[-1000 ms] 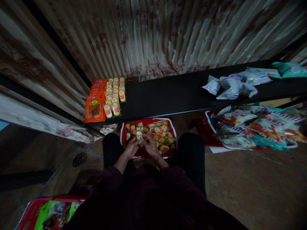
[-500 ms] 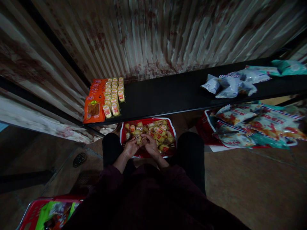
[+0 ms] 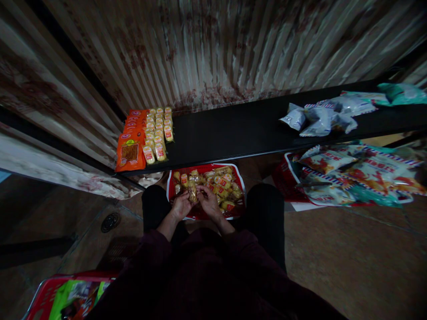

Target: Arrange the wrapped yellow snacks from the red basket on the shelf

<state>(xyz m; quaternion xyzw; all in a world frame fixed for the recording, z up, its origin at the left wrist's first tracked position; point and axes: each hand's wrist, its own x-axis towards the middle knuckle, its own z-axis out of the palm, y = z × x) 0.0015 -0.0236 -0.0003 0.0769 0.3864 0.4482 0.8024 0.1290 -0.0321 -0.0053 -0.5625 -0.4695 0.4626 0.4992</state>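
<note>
Both hands meet over a red basket (image 3: 242,178) with a white rim that stands between my knees. Small yellow snack packs (image 3: 223,181) in clear wrappers fill it. My left hand (image 3: 182,206) is closed on one wrapped snack pack (image 3: 192,194), held over the basket. From the other side my right hand (image 3: 209,202) pinches the same pack with thumb and fingers. On the left end of the black shelf (image 3: 216,131), similar yellow packs (image 3: 159,133) stand in rows beside orange snack bags (image 3: 131,149).
Silver-white bags (image 3: 318,118) and a teal bag (image 3: 403,93) lie on the shelf's right part. Under it, a second red basket (image 3: 287,180) overflows with snack bags (image 3: 370,171). Another red basket (image 3: 38,295) with green bags (image 3: 63,293) stands at lower left. A pleated curtain (image 3: 207,53) hangs behind.
The pack between my fingers has turned slightly and now looks more upright. My right fingers have shifted a little on it; otherwise the scene looks the same.
</note>
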